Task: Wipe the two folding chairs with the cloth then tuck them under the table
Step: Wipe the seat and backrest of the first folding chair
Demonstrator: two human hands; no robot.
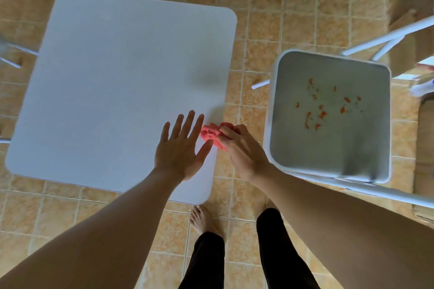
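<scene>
Head: right grip [242,148] around cloth [210,135]

Two bare arms reach to the near right corner of the table [112,82].
The left hand [180,150], palm down with fingers straight and spread, is over the tabletop there. Just beside it, at the table's right edge, the right hand [244,148] curls its fingers round a bunched red cloth [210,135].
</scene>
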